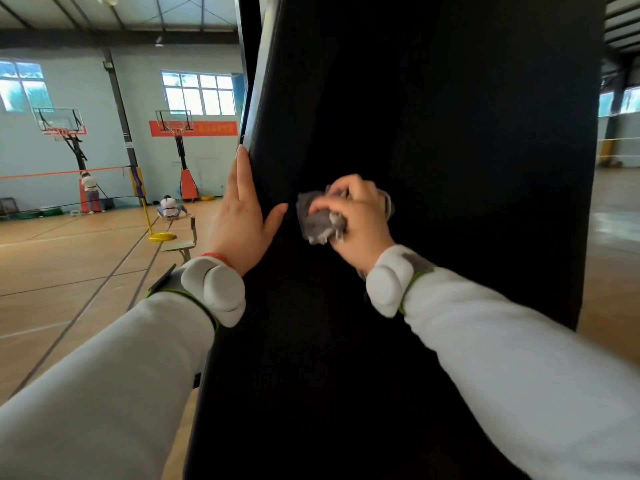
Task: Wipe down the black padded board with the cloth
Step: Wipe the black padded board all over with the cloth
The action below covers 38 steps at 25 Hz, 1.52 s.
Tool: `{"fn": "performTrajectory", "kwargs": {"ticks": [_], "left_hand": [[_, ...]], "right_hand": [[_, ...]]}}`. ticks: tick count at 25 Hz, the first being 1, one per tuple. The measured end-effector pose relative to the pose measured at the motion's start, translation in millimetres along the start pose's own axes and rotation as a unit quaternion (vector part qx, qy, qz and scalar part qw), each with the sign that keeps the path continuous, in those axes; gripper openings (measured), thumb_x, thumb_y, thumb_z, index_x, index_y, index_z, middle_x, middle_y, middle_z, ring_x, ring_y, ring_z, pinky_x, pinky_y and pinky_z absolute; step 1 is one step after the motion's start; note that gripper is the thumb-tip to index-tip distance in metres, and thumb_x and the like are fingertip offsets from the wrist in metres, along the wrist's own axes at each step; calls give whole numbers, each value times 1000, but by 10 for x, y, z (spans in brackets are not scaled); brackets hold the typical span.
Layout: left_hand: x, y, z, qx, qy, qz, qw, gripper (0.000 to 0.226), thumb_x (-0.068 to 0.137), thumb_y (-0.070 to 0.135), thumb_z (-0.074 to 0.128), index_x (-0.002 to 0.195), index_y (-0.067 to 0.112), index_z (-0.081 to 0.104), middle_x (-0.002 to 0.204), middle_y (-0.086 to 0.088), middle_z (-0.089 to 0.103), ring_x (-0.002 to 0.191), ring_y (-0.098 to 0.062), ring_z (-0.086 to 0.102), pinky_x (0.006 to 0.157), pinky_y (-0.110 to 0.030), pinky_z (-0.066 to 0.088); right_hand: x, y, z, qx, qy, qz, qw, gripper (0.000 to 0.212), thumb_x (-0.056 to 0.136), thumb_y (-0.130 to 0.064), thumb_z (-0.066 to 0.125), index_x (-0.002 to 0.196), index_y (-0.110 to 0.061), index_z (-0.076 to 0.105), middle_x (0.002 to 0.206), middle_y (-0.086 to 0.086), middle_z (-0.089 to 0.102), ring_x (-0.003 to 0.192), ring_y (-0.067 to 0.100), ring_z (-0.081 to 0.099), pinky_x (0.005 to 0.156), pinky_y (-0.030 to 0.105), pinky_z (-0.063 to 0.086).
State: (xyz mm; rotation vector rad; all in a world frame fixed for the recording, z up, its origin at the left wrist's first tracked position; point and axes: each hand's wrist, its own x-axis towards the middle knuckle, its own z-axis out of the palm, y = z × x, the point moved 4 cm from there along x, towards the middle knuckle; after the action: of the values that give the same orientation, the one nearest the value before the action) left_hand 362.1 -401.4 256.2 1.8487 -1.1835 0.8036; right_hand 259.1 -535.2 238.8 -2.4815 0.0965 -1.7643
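While on board (pixel 450 133), cloth (pixel 320 221) in hand (pixel 360 220)

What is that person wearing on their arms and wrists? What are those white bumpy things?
Long, soft, whitish-grey sleeves cover both arms: left sleeve, right sleeve. Each wrist carries a grey band with green edging and smooth, rounded white pods: left wrist band, right wrist band. A thin red bracelet circles the left wrist. The left hand and right hand wear no gloves.
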Motion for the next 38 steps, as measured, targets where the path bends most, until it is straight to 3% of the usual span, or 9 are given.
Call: {"fn": "performTrajectory", "kwargs": {"ticks": [6,10,12,16,19,24,29,34,38], "left_hand": [[-131,-107,12,-32,-47,-68,996,90,90,29,57,148,13,-10,155,-11,10,142,-25,14,112,-35,18],[-136,-104,16,-28,-40,-67,997,88,91,30,56,148,13,-8,156,-8,8,142,-23,13,112,-31,15],[-151,-109,19,-27,-42,-67,997,88,91,30,56,148,13,-9,156,-8,8,142,-23,12,112,-31,14],[-151,-118,38,-34,-39,-50,997,87,91,28,56,148,11,-7,156,-9,6,143,-23,10,110,-27,11],[-148,-111,50,-38,-44,-49,997,87,91,28,56,148,11,-7,156,-9,6,143,-23,11,110,-27,12],[-292,-168,67,-34,-56,-59,996,88,90,26,58,148,12,-7,156,-10,7,142,-24,11,112,-30,12],[-329,-226,74,-52,-67,-74,994,88,90,25,58,148,16,-8,156,-8,7,142,-22,11,113,-31,13],[-330,-205,91,-47,-57,-57,996,88,91,23,58,148,12,-8,155,-9,6,143,-21,8,111,-25,8],[-354,-179,70,-37,-63,-47,996,90,90,23,59,148,9,-8,155,-12,4,142,-23,6,110,-24,6]], "right_hand": [[-160,26,-77,5,-203,-47,978,23,73,-11,61,88,-25,73,100,1,52,97,24,46,86,51,39],[591,84,-401,40,-1,117,992,33,78,-8,54,98,-32,66,108,-10,42,109,19,42,97,43,38],[579,-12,-306,-7,22,116,993,35,77,-6,59,102,-30,64,114,-5,42,111,21,40,98,41,36],[105,-34,-59,-39,-12,16,999,29,70,-14,71,97,-24,65,109,5,48,100,27,44,85,35,31],[-145,-25,-4,-23,-42,10,999,29,69,-16,73,96,-25,65,107,4,48,100,23,42,84,37,33],[-512,-5,-2,-7,-208,-41,977,22,73,-14,60,91,-23,70,104,5,52,98,26,47,84,50,39],[379,10,-344,-7,7,85,996,36,78,-3,58,106,-26,66,117,3,46,111,24,42,97,41,34],[124,-34,-54,-29,3,59,998,27,76,-14,68,100,-26,66,112,1,45,106,19,39,90,29,21],[-474,-39,106,-11,-72,18,997,27,70,-11,72,93,-26,68,106,2,49,100,20,41,86,35,28]]}}
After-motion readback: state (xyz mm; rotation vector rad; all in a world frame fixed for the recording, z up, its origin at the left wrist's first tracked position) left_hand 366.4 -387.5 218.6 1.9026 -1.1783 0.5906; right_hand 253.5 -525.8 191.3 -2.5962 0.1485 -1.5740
